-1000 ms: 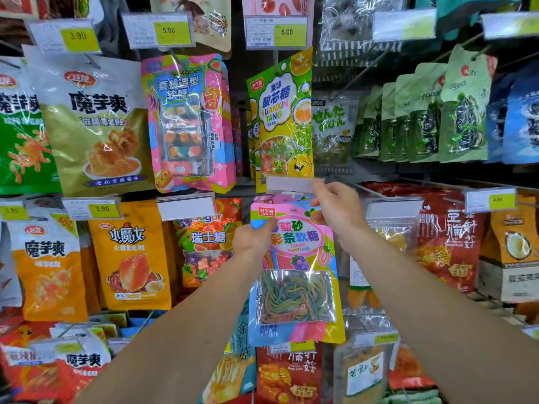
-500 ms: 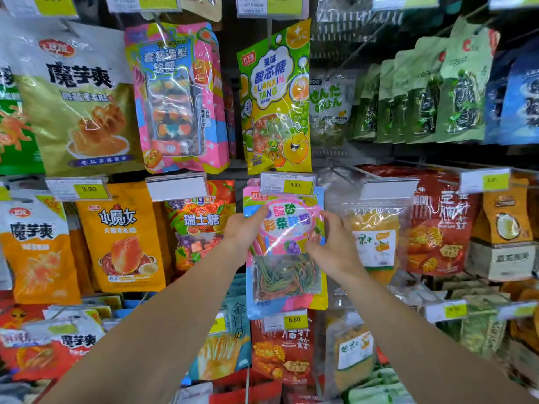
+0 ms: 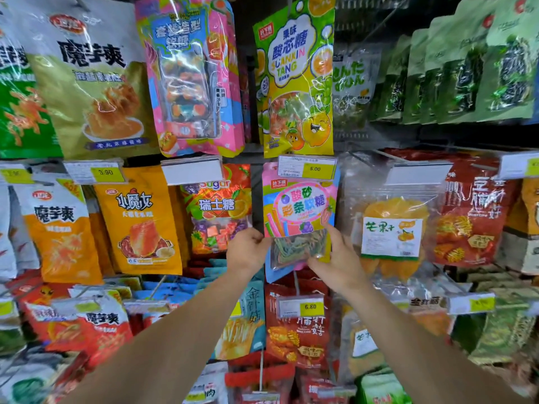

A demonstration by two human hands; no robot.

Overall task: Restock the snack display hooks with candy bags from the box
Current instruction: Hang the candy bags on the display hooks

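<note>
Head view, looking at a wall of hanging snack packets. Centre of the second row: candy bag [image 3: 300, 211], pink at the top with blue and yellow edges, a small red brand label at its upper left, a pale green cloud-shaped panel carrying pink and blue Chinese characters, drawings of coloured strips, grapes and a strawberry around that panel, and below it a clear window full of dark green, tangled candy strips. Hangs directly under a price tag [image 3: 306, 168] marked 5.00; the hook itself hidden behind that tag. Left hand [image 3: 248, 252] at the bag's lower left edge, fingers curled and pinching the side of the clear window. Right hand [image 3: 338, 259] at the lower right, thumb and fingertips closed on the window's bottom right corner, index finger raised along the bag's right edge. Both forearms reaching up from the bottom of the frame. Just left of the bag, a Swiss sugar candy packet [image 3: 217, 212] with fruit pictures; just right, a clear dried mango packet [image 3: 392, 234] with a white label. Directly above, a yellow and green sour candy packet [image 3: 294, 80] with lemon cartoon faces. Below, a red mushroom snack packet [image 3: 297, 336] behind a 6.80 tag. Further left, an orange packet [image 3: 140, 220] under a 3.90 tag. Box not visible.
</note>
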